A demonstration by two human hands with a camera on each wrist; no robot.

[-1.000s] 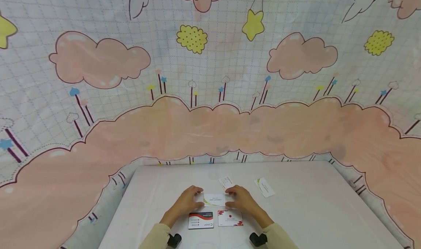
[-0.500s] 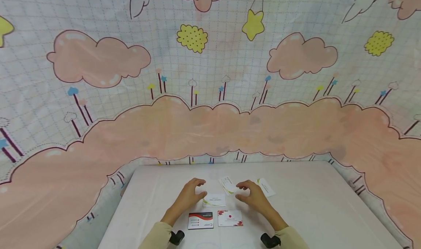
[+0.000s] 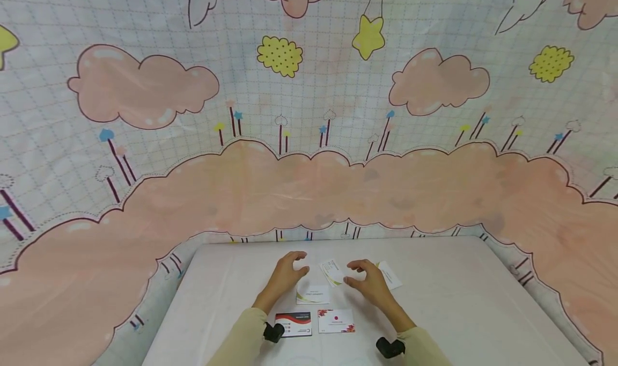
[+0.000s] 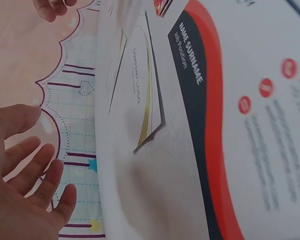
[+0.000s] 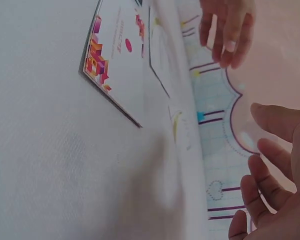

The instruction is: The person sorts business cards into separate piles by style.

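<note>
Both hands hover over a white table among several business cards. My left hand [image 3: 286, 273] has relaxed, parted fingers and holds nothing. It is left of a tilted white card [image 3: 331, 272] and above a white company-logo card [image 3: 313, 294]. My right hand [image 3: 370, 283], likewise holding nothing, has its fingertips just right of the tilted card, apart from it as far as I can tell. Partly behind that hand lies another white card [image 3: 389, 275] with a green edge. Nearer me are a black-and-red card [image 4: 212, 100] and a white card with red corner patterns [image 5: 117, 50], side by side.
The white table [image 3: 463, 301] stretches out on both sides of the cards. Behind it hangs a cloth backdrop [image 3: 309, 189] printed with clouds and stars. A black wrist camera [image 3: 273, 332] on the left sleeve partly overlaps the black-and-red card.
Both hands have left the company-logo card, which now lies flat on the table. The left hand went forward and slightly right; the right hand moved right and forward towards the tilted card.
</note>
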